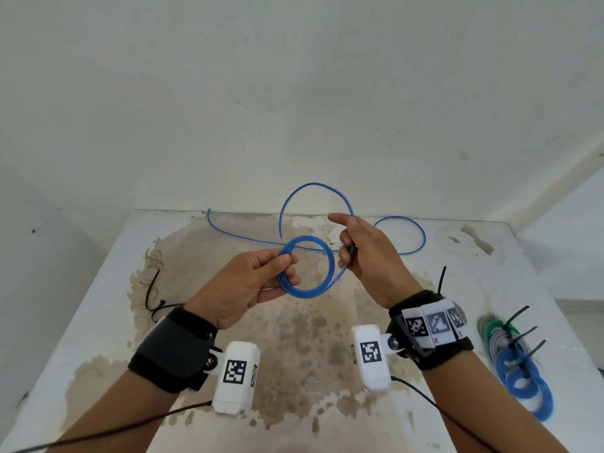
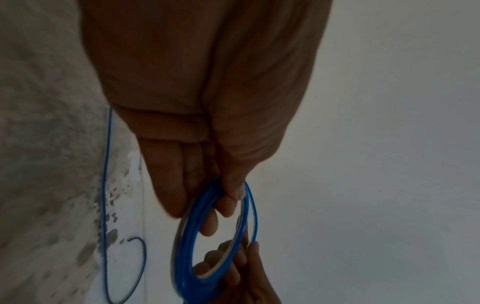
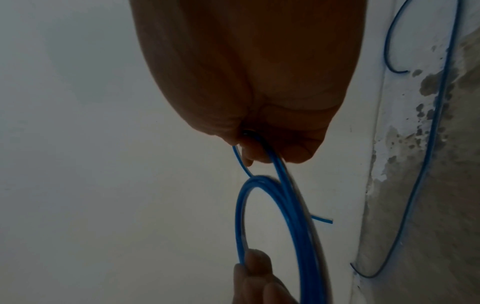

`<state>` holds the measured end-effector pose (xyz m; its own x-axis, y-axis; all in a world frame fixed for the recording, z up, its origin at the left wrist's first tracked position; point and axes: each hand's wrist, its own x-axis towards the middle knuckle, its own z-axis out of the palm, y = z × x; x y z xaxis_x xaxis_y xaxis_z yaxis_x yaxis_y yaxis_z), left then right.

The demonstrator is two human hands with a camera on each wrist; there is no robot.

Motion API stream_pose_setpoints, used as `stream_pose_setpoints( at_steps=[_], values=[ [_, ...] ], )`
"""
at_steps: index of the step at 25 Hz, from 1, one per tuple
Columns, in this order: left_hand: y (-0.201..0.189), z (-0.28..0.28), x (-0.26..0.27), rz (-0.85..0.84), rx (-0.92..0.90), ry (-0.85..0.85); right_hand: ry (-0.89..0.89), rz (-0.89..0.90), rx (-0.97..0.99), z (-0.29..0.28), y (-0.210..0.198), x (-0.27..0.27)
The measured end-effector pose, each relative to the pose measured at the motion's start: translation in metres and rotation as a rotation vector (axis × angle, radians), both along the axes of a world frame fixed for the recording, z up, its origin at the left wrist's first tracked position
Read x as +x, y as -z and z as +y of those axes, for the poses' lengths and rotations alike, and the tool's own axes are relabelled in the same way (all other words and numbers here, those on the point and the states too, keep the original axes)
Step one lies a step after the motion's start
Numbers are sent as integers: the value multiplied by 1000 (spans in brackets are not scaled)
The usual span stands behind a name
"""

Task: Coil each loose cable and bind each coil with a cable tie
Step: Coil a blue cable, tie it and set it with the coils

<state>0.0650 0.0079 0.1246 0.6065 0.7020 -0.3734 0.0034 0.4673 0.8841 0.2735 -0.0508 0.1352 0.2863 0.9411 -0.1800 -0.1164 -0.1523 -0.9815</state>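
Wrists come first in the head view: each wears a black strap carrying a white camera block (image 1: 236, 377) with a black-and-white square marker, and the right strap has 3 more such markers (image 1: 436, 323) on its back — patterns only, no readable writing or brand.

Just beyond them the left hand (image 1: 243, 286) pinches a small coil (image 1: 305, 268) of blue cable between thumb and curled fingers. The coil is several turns of thin, glossy blue cable lying close together in a near-round ring, held above the table (image 1: 327, 354). In the left wrist view the coil (image 2: 215, 236) looks like a narrow oval seen edge-on, with fingertips (image 2: 207, 224) inside the ring.

The right hand (image 1: 366, 253) grips the strand leaving the coil, its lower fingers curled round it and its forefinger stretched out toward the left. The right wrist view shows the cable running out of that closed fist to the coil (image 3: 280, 236), and a short free end (image 3: 322, 219) sticking out beside the ring.

Further off, the uncoiled cable (image 1: 313, 184) rises in 1 tall loop behind the hands, then lies on the stained white tabletop in a wide bend to the right, its tail reaching the far left edge.

At the near right of the table lie finished coils (image 1: 519, 374) — blue and green — bound with black cable ties (image 1: 519, 335). A loose black tie (image 1: 152, 292) lies at the left.
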Motion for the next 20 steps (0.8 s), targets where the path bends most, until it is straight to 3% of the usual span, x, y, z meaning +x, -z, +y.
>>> stream_pose_setpoints(
  at_steps=[4, 9, 11, 15, 20],
  values=[
    [-3, -2, -1, 144, 118, 172, -111, -105, -17, -1, 2, -5],
    [-13, 3, 3, 266, 166, 324, -315, -38, -79, -5, 5, -15],
    [-16, 4, 6, 306, 182, 400, -387, -178, -84, -10, 4, -18],
    [-16, 3, 11, 348, 214, 445, -532, -640, -31, -22, 2, -22],
    [-13, 0, 15, 384, 290, 420, -516, -691, 22, -30, 3, -22]
  ],
)
